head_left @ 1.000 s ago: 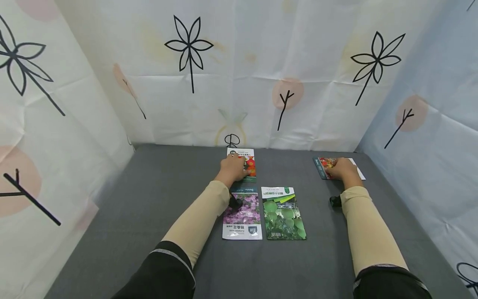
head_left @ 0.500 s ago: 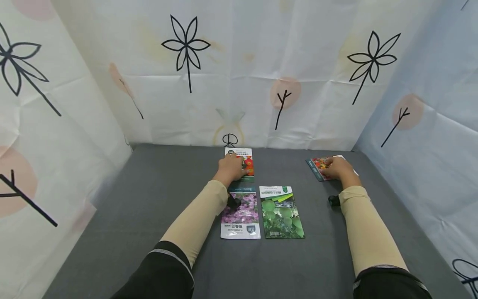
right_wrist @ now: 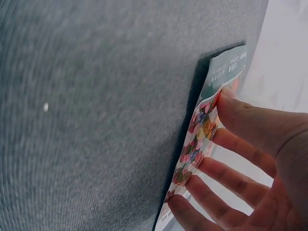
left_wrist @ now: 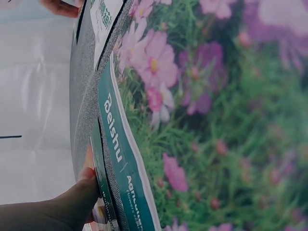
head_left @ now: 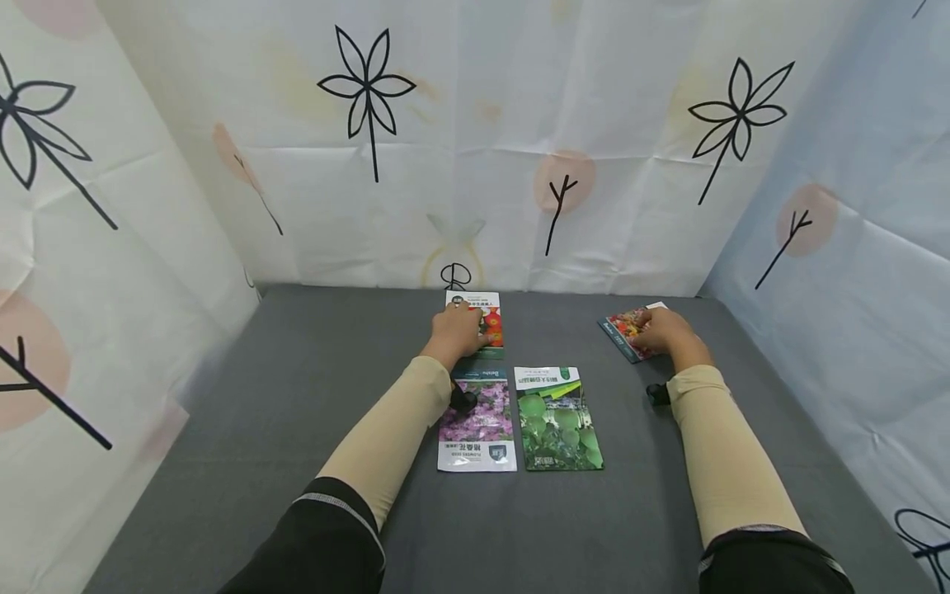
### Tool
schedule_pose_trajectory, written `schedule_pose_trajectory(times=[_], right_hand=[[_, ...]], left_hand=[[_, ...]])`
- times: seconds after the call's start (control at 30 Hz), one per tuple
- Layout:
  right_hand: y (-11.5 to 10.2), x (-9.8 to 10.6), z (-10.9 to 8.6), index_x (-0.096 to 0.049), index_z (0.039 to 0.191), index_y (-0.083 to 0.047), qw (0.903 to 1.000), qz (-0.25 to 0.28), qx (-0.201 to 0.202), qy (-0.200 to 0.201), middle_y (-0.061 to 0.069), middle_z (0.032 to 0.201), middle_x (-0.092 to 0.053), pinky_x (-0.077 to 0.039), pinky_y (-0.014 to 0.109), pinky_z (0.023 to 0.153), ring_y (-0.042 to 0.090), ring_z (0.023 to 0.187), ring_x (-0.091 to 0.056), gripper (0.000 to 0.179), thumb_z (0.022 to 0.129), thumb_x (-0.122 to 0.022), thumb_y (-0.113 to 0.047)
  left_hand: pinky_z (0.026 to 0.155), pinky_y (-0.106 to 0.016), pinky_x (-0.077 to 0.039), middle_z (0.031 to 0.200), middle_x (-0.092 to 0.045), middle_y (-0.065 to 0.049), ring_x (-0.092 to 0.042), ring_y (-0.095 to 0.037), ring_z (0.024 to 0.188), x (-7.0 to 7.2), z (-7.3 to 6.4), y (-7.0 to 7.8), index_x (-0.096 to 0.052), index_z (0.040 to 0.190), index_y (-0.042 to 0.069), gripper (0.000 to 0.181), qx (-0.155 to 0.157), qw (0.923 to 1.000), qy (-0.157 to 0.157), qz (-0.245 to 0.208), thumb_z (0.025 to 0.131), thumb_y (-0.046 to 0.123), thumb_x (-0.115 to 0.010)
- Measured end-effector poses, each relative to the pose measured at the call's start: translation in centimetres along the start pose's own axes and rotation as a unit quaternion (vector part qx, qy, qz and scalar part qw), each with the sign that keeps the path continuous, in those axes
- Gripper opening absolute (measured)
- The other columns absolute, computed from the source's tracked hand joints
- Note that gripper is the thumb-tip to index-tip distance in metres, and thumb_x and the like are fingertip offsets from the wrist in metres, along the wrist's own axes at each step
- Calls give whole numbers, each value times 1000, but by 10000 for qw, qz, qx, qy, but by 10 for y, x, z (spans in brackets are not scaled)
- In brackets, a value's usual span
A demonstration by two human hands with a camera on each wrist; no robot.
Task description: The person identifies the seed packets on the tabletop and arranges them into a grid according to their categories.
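Note:
At the far middle of the table, my left hand [head_left: 455,332] rests on a seed packet [head_left: 493,324] with red and orange flowers; its thumb [left_wrist: 87,178] lies on the packet's face. My right hand [head_left: 665,333] touches another seed packet [head_left: 619,332], slanted on the cloth at the far right. In the right wrist view, the thumb and spread fingertips press along this packet's printed face [right_wrist: 196,139], which shows multicoloured flowers under a green strip. Closer in, side by side, lie a pink-flower seed packet [head_left: 477,425] and a green-leaf seed packet [head_left: 560,421]. The left wrist partly covers the pink one.
A grey cloth [head_left: 334,396] covers the table. White printed fabric walls [head_left: 475,148] enclose the back and both sides, the back one right behind the far packets. Black wrist cameras [head_left: 463,401] sit under both wrists.
The right hand has slid its seed packet a little to the left and turned it askew. My left hand stays on its packet, and the two nearer packets lie as before.

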State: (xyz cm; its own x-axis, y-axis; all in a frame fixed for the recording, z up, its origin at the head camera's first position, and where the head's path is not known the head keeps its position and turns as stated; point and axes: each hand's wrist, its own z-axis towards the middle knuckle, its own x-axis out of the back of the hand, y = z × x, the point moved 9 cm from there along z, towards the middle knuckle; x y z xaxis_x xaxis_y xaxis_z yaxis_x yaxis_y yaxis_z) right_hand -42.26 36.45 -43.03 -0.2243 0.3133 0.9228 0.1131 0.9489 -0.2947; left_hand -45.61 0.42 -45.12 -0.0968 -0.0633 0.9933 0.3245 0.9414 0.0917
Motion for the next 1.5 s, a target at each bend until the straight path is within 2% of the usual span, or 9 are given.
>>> schedule_pose_trajectory(times=[0.27,0.5,0.93,1.2,1.4,1.5], right_hand=[[-9,-3,-2,-57,140,11,9998,162,89,-119,37,143,-55,-49,61,101,46,116,-57,53,99,-69,-20],[-13,-4,2,-58,142,8,9998,-66,118,-177,38,143,-55,-47,64,106,51,124,-55,54,98,-68,-21],[-27,-6,1,-63,137,8,9995,-50,301,-5,33,133,-62,-50,56,101,42,113,-58,51,93,-70,-18],[-30,-9,5,-61,138,9,9992,98,374,-85,36,136,-59,-50,58,101,44,116,-57,51,93,-70,-13],[-33,-12,6,-62,136,10,9989,244,386,-62,35,131,-62,-52,51,91,40,108,-57,50,90,-70,-6],[-33,-13,7,-62,137,11,9987,325,397,-37,36,133,-61,-53,49,88,41,110,-57,50,90,-70,-3]], left_hand=[[108,-58,-52,156,-53,-14,-51,-37,143,2,0,1,-56,153,19,62,22,10000,4,-11,104,55,-63],[109,-59,-51,160,-49,-14,-49,-37,146,1,-1,2,-55,154,18,62,37,10000,-42,-36,104,54,-62],[109,-59,-51,159,-50,-15,-49,-37,146,0,-1,3,-54,155,19,64,14,10000,-39,22,104,56,-62],[109,-59,-51,159,-50,-15,-49,-38,145,3,-2,3,-53,155,18,64,8,10000,-11,41,104,55,-62],[110,-60,-51,160,-49,-15,-49,-38,146,2,-4,3,-53,155,18,63,12,10000,3,10,104,54,-62],[109,-59,-51,159,-50,-15,-50,-38,145,2,-4,3,-54,155,18,63,11,10000,9,30,104,54,-62]])
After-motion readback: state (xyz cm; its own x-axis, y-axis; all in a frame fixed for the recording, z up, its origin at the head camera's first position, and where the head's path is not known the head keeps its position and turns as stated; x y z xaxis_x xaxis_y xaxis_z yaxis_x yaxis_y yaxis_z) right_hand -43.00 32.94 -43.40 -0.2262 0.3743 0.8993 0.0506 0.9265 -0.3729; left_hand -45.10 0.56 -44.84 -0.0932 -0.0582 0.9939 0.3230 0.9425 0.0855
